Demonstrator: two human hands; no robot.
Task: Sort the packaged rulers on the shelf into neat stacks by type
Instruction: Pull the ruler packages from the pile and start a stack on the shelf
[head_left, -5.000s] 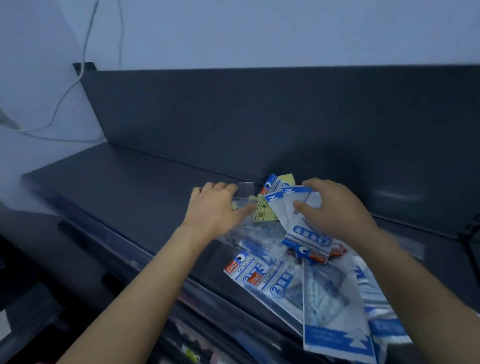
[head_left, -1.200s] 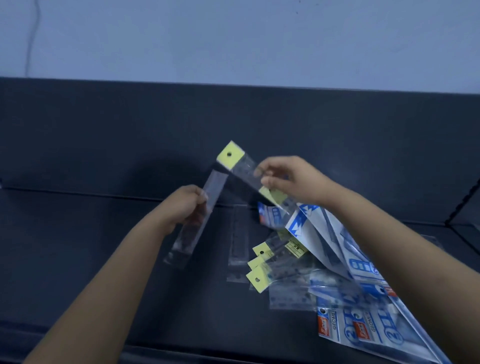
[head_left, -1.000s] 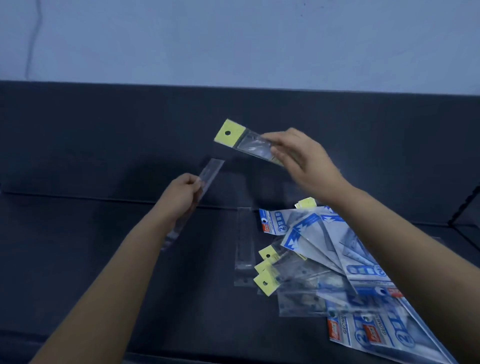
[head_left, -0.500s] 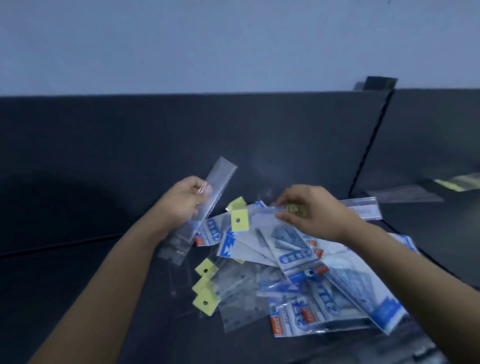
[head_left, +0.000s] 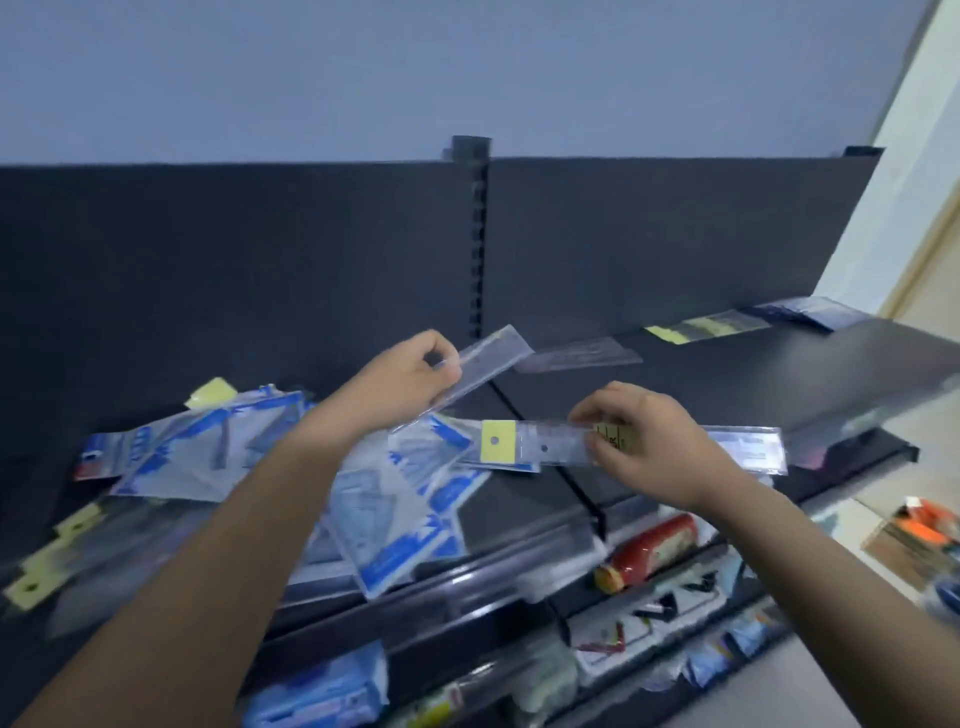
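Observation:
My left hand (head_left: 402, 382) grips a plain clear ruler packet (head_left: 485, 361), tilted up to the right above the shelf. My right hand (head_left: 641, 441) pinches a long clear ruler packet with a yellow header (head_left: 524, 448), held level over the seam between two shelf sections. Below and left lies a loose pile of blue-and-white packets (head_left: 395, 499). More yellow-header packets (head_left: 57, 551) lie at the far left. On the right shelf section rest a clear packet (head_left: 576, 356), a yellow-header packet (head_left: 706, 327) and a blue packet (head_left: 810, 312).
The dark shelf (head_left: 727, 384) has a dark back panel and a slotted upright post (head_left: 478, 234). A lower shelf holds a red bottle (head_left: 649, 553) and assorted packaged goods (head_left: 649, 623). A pale floor shows at the far right.
The view has swung right, so the pile now sits at the left. Both hands, still holding their packets, have moved right toward the seam and the right shelf section.

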